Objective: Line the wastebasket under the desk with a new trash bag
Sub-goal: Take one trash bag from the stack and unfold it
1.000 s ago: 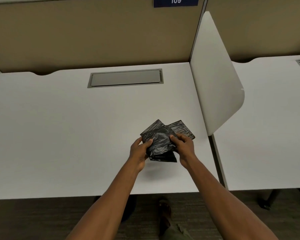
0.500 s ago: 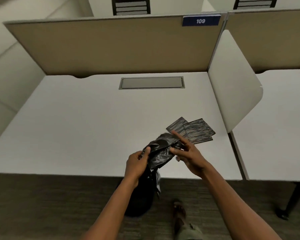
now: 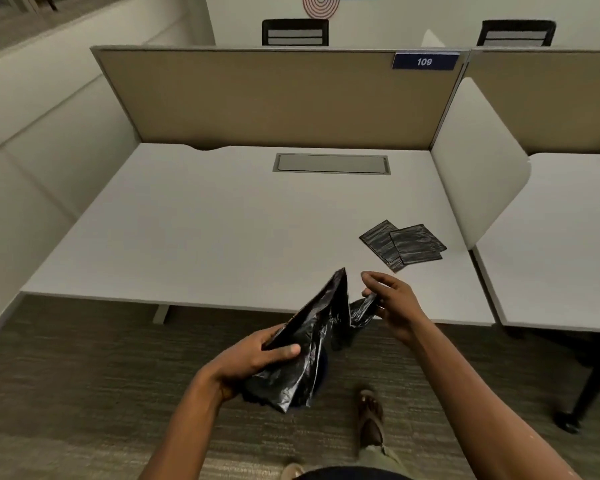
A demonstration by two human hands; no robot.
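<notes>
A black trash bag (image 3: 312, 344), partly unfolded and crumpled, hangs in the air in front of the desk's near edge. My left hand (image 3: 257, 358) grips its lower left part. My right hand (image 3: 392, 306) pinches its upper right corner between thumb and fingers. Behind and below the bag a dark round shape (image 3: 321, 372) shows on the floor, possibly the wastebasket, mostly hidden by the bag. Two folded black bags (image 3: 404, 244) lie flat on the white desk (image 3: 222, 230), near its right side.
A tan partition (image 3: 274, 98) with a blue "109" label (image 3: 425, 61) backs the desk. A white divider panel (image 3: 478, 161) stands on the right, with another desk (image 3: 561, 244) beyond. A grey cable hatch (image 3: 331, 163) sits in the desktop. My sandalled foot (image 3: 371, 420) is on the carpet.
I have stepped back from the desk. The bag has come off the desktop and opened out between my hands, which have drawn apart. The two folded bags stayed on the desk.
</notes>
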